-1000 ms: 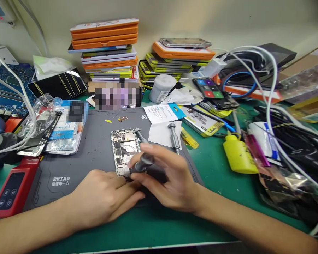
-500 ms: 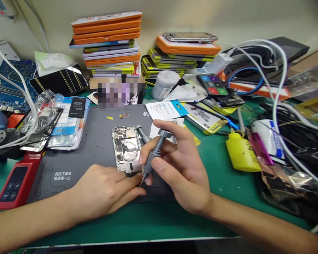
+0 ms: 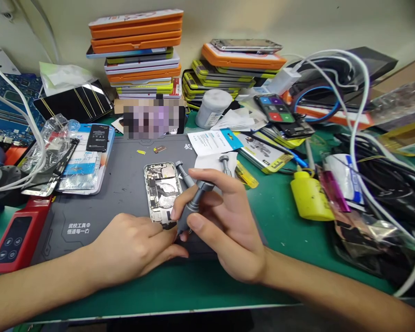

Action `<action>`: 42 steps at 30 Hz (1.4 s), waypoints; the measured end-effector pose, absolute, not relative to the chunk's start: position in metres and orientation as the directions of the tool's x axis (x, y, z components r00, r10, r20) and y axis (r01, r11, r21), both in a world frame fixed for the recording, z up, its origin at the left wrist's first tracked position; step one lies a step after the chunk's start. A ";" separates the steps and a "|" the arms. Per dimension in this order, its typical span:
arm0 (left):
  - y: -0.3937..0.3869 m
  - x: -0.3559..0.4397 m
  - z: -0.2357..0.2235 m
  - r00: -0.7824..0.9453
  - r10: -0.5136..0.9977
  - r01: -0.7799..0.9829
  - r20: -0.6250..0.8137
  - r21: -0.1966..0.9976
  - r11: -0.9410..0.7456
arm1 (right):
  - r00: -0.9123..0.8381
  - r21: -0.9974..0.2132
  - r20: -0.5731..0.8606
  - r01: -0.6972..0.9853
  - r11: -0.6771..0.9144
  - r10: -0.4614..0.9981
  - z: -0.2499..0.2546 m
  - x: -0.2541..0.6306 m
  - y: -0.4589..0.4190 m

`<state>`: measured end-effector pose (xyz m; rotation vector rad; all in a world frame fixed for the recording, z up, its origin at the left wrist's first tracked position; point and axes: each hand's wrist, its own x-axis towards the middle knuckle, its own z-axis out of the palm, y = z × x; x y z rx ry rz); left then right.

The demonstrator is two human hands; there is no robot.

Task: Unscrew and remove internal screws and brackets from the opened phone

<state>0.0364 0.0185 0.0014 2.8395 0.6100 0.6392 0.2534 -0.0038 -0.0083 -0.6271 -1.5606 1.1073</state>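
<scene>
An opened phone (image 3: pixel 162 191) with its insides exposed lies on a dark grey work mat (image 3: pixel 117 193). My right hand (image 3: pixel 224 230) is closed round a grey screwdriver (image 3: pixel 192 207), held tilted with its tip down at the phone's near end. My left hand (image 3: pixel 138 251) rests on the mat just below the phone, fingers together and pressed at its bottom edge beside the screwdriver tip. Two more grey screwdrivers lie behind, one (image 3: pixel 184 173) next to the phone and one (image 3: pixel 224 165) on a white sheet.
Stacks of orange and yellow cases (image 3: pixel 138 50) stand at the back wall. A yellow bottle (image 3: pixel 309 198), white cables (image 3: pixel 356 120) and plastic bags crowd the right. A red device (image 3: pixel 12 235) and bagged parts (image 3: pixel 51 152) lie on the left. The table's front edge is near my forearms.
My right hand lifted the screwdriver from lying low over the phone to a tilted, upright grip, then brought its tip down and left to the phone's near end. My left hand stayed put.
</scene>
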 end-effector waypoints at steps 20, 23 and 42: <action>0.018 0.037 -0.001 0.818 0.413 0.337 0.400 0.248 -0.908 | -0.289 -0.875 0.481 -0.228 0.428 0.828 -0.010 0.254 -0.007; 0.018 0.037 -0.002 0.820 0.412 0.338 0.396 0.245 -0.909 | -0.290 -0.899 0.420 -0.263 0.351 0.860 -0.009 0.254 -0.008; 0.018 0.037 -0.001 0.817 0.406 0.329 0.409 0.249 -0.911 | -0.297 -0.916 0.385 -0.241 0.322 0.874 -0.009 0.253 -0.007</action>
